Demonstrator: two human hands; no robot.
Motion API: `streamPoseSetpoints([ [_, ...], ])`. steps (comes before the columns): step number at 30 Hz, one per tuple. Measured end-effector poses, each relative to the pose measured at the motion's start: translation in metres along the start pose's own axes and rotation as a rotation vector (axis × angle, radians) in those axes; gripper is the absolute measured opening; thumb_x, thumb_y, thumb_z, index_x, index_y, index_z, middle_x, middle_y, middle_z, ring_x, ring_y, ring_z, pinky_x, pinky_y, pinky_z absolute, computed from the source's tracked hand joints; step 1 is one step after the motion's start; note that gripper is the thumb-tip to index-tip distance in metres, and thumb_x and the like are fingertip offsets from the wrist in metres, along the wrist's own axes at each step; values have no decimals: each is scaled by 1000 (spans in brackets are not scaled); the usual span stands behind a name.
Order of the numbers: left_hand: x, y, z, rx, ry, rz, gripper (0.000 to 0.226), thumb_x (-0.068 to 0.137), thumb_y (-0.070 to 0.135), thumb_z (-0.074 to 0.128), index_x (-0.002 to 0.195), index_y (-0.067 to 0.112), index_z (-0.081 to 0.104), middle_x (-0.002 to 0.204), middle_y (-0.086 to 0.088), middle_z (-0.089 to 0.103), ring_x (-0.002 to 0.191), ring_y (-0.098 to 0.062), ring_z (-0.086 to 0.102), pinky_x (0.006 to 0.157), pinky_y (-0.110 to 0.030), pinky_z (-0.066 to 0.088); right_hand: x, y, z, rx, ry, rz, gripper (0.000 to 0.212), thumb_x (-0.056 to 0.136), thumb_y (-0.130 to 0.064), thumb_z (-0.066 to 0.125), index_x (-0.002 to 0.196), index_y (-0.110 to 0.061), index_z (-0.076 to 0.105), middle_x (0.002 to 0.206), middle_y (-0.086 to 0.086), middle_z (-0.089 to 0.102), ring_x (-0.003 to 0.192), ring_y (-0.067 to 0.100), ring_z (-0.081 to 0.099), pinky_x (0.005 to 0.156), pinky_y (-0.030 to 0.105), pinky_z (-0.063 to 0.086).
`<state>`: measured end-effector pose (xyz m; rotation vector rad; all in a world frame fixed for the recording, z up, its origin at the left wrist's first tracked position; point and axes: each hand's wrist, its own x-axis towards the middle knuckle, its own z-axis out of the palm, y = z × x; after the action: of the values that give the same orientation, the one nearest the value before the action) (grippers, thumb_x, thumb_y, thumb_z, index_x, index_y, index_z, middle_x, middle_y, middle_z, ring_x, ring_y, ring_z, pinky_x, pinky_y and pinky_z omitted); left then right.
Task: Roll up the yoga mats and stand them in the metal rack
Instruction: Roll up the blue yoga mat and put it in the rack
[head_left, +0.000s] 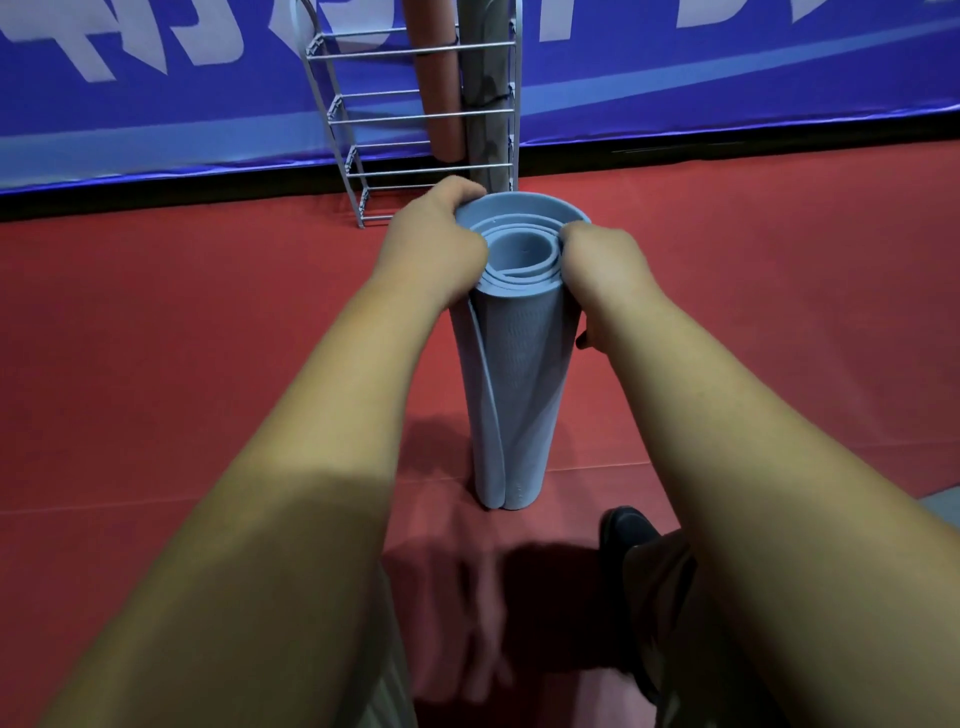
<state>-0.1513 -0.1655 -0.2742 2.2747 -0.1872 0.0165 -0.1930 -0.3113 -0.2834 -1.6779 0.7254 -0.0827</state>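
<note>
Left grip and right grip clasp upright blue mat (fingertips hidden), rack top cropped

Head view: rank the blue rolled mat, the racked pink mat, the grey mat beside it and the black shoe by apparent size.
1. blue rolled mat, nearest camera.
2. pink mat and grey mat: alike, tops cropped.
3. black shoe.

Even, fairly bright light falls on the red floor, with soft dark shadows pooled at its near middle. Wide-angle distortion curves the far blue banner, and the near edges look blurred.
</note>
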Motion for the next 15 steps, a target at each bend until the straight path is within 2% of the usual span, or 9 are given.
streamPoseSetpoints([
  [2,0,-2,2,107,10,26,55,84,6,49,131,30,65,121,-2,71,104,-28,67,83,-36,57,0,3,0,-3,-41,-4,39,93,-28,47,119,-13,72,103,10,73,87,32,65,94,55,60],
  [4,3,-5,4,176,1,50,47,89,9,51,131,28,61,123,-5,68,106,-29,65,81,-33,49,2,5,0,25,-52,3,43,90,-33,47,119,-15,72,106,10,75,88,32,67,94,55,60],
  [7,8,-13,9,193,28,45,31,100,16,52,128,27,58,124,-7,66,105,-27,61,81,-31,40,2,6,-2,68,-71,23,43,90,-39,49,119,-16,73,108,7,77,93,30,70,93,53,60],
  [9,5,-17,16,192,62,37,23,107,22,48,128,24,56,124,-10,66,102,-29,59,80,-33,38,2,9,-1,84,-86,22,43,92,-43,51,117,-17,74,105,5,77,88,27,69,87,46,60],
  [12,-3,-17,25,217,89,7,15,110,29,38,119,23,48,122,-18,65,107,-41,62,80,-40,38,5,14,-3,113,-118,41,41,94,-47,53,110,-17,76,92,2,76,73,21,64,74,35,55],
  [15,-6,-12,28,306,96,-28,18,110,32,35,120,21,44,123,-17,66,111,-42,63,79,-44,38,9,17,-4,108,-147,51,41,93,-51,54,105,-20,78,95,3,81,75,23,70,73,37,57],
])
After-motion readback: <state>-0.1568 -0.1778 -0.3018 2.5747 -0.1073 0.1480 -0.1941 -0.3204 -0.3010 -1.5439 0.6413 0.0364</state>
